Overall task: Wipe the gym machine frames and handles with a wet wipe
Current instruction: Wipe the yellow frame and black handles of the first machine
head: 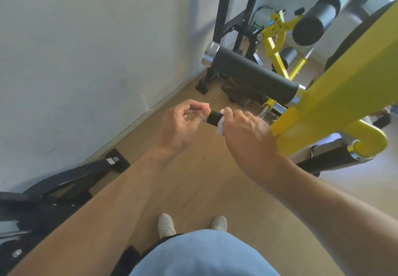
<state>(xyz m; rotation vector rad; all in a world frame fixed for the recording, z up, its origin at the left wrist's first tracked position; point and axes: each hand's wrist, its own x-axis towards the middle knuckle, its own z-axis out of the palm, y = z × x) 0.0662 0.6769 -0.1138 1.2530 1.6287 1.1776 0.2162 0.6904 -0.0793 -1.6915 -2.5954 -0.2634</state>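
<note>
The right hand [247, 133] is wrapped around a short black rubber handle grip [213, 118] with a white wet wipe [221, 124] tucked under its fingers, so the wipe sits pressed between the hand and the grip. Bits of the wipe poke out at the hand's 9 o'clock side. The grip sticks out from the end of a big yellow metal arm [336, 101] that runs up toward 2 o'clock.

The left hand [183, 124] is at 9 o'clock from the grip. Its thumb and first fingers are curled and pinch the very tip of the grip — the other fingers are bent loosely into the palm.

Past the hands, toward 12 o'clock, there is a long black padded roller with shiny silver caps [252, 75]. A fat black foam roller [318, 17] sits higher up at 1 o'clock, held by a thin yellow bracket [277, 27]. A black steel frame [232, 14] stands against the pale wall [86, 49].

At 8 o'clock a black machine base [64, 180] lies low on the light wooden floor [193, 189]. At 6 o'clock you can see two white shoes [165, 225] and a light blue shirt [204, 254] — the person is standing and looking down at the hands
</note>
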